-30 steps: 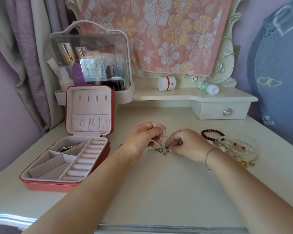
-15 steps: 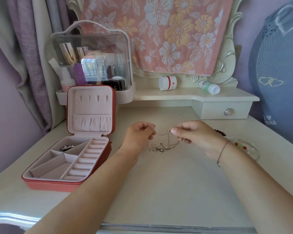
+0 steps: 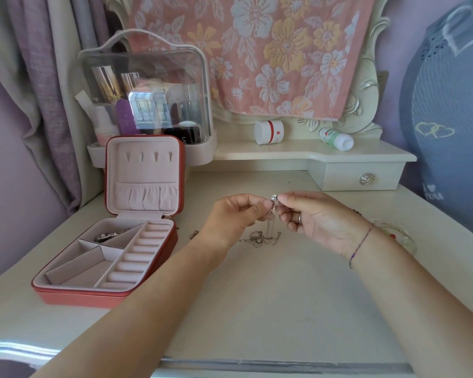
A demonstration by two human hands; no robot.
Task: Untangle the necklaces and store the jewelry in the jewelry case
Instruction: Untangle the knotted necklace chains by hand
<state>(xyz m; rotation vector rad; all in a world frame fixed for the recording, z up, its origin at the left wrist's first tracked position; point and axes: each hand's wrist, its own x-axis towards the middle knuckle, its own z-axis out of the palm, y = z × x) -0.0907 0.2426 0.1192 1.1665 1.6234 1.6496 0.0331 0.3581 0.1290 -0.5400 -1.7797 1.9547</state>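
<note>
Two forearms reach over the pale bench (image 3: 257, 309). At the near left stands the jewelry case (image 3: 66, 294), lid upright, with a silver piece (image 3: 108, 236) lying in its back-left compartment; the other compartments and ring rolls show only lining. Above mid-bench the left hand (image 3: 230, 219) and right hand (image 3: 314, 216) meet, fingertips close together, each pinching the thin chain just below a sparkling pendant (image 3: 274, 197). The chain hangs down to the tangled necklaces (image 3: 258, 238) resting on the bench between the wrists. Bracelets (image 3: 399, 236) lie just beyond the right wrist. Farther back, a shelf with a drawer (image 3: 361, 177) bears a white jar (image 3: 269, 132) and a bottle (image 3: 336, 139), both on their sides; a clear cosmetics box (image 3: 145, 99) stands behind the case, under a floral cloth (image 3: 271, 50)
</note>
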